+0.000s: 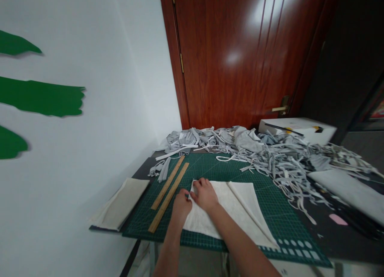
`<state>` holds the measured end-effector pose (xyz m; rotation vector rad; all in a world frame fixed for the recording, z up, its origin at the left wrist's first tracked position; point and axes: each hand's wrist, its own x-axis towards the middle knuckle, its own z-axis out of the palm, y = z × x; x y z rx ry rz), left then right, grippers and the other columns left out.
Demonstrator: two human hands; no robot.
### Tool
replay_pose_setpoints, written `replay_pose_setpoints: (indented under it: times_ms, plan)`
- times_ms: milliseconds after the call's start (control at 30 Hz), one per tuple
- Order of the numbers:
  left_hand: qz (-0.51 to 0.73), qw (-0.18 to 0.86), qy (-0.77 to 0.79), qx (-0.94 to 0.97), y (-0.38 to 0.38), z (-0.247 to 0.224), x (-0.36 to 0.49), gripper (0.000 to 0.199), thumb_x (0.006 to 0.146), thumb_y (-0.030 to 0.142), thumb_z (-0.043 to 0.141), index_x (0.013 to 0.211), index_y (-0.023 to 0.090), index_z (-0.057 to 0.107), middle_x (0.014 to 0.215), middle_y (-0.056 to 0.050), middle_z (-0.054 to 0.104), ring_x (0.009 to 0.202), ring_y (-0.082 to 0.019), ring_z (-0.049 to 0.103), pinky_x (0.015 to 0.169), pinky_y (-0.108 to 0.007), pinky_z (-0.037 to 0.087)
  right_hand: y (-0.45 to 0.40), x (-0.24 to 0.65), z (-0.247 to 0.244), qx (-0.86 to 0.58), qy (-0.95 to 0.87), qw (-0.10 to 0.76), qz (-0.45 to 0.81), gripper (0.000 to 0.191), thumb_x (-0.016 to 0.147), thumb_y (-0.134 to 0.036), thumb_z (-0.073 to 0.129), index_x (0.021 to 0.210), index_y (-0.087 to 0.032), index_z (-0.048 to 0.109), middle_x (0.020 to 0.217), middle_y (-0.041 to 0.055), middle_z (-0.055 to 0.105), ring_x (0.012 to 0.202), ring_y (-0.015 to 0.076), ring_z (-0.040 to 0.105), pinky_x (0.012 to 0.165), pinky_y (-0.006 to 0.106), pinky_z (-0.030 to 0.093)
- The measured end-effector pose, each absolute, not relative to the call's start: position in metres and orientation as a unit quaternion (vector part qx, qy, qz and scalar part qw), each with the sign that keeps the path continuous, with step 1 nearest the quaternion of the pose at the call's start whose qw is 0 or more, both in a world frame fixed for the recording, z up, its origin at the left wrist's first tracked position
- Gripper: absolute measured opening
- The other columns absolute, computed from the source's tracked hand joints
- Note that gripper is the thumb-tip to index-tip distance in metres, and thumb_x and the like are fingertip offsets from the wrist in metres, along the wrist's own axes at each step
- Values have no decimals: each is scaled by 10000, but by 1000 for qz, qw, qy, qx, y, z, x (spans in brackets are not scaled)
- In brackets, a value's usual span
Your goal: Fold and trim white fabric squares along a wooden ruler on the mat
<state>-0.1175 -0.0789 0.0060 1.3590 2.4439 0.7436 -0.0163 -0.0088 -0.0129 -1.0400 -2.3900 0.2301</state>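
White cloth (pixel 232 215) lies lower centre of the frame on a green mat (pixel 201 164). Left hand (pixel 181 207): fingers appear pinched on its left edge. Right hand (pixel 206 195): fingers released, resting bent upon it near the upper left corner. Judgement: press lightly beside the pinch, keep the edge straight, avoid dragging the diagonal ridge. Container: white box (pixel 322 138), right of centre; contents cannot be determined.

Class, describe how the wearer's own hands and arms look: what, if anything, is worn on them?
The left hand and right hand are ungloved. Both forearms are bare, with no sleeve, watch or bracelet visible. Rings are too small to judge.
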Motion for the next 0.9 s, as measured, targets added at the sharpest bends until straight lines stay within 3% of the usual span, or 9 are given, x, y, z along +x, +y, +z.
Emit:
replay_pose_setpoints:
  times_ms: [167, 300, 400, 500, 633, 800, 900]
  plan:
    - [210, 81, 855, 467, -92, 9, -99, 282, 823, 19, 414, 1063, 140, 497, 1064, -130, 535, 805, -172, 645, 710, -255, 436, -10, -16, -11, -383, -882, 259, 84, 325, 818, -375, 577, 1083, -186, 574, 1037, 96, 530, 1006, 234, 442, 901, 337, 347]
    - [111, 11, 852, 511, -101, 9, -97, 277, 885, 60, 320, 1101, 133, 477, 1126, -155, 507, 821, -197, 660, 650, -264, 439, -9, -16, -12, -382, -882, 263, 87, 312, 820, -376, 575, 1071, -189, 581, 1033, 92, 530, 1011, 232, 439, 903, 337, 344]
    - [77, 2, 844, 531, -104, 10, -104, 219, 927, 163, 337, 1091, 132, 479, 1066, -151, 562, 840, -224, 661, 647, -280, 445, -8, -17, -14, -383, -880, 267, 87, 323, 815, -381, 581, 1075, -190, 583, 1034, 91, 531, 1006, 234, 438, 901, 338, 347]
    - [91, 47, 837, 537, -107, 12, -111, 225, 909, 285, 464, 1057, 119, 498, 962, -134, 632, 907, -234, 649, 715, -276, 440, -7, -18, -15, -385, -879, 267, 87, 329, 814, -381, 582, 1080, -188, 583, 1036, 90, 531, 1004, 235, 438, 901, 338, 349]
    - [96, 116, 837, 526, -115, 14, -116, 208, 829, 264, 588, 982, 125, 558, 909, -105, 685, 940, -214, 640, 766, -250, 411, -7, -17, -15, -381, -881, 266, 87, 321, 825, -385, 570, 1078, -189, 578, 1039, 92, 528, 1008, 232, 436, 906, 338, 344]
    - [74, 142, 844, 511, -124, 15, -120, 164, 844, 280, 555, 755, 153, 610, 834, -94, 699, 858, -212, 654, 702, -257, 408, -8, -17, -13, -382, -883, 260, 83, 313, 830, -384, 563, 1077, -192, 574, 1041, 97, 529, 1011, 230, 437, 906, 341, 340]
    - [84, 136, 848, 505, -125, 18, -117, 197, 879, 262, 492, 747, 161, 597, 811, -76, 693, 841, -196, 656, 679, -248, 407, -8, -17, -13, -382, -883, 262, 82, 317, 827, -384, 565, 1078, -190, 576, 1038, 98, 531, 1012, 232, 440, 905, 338, 341]
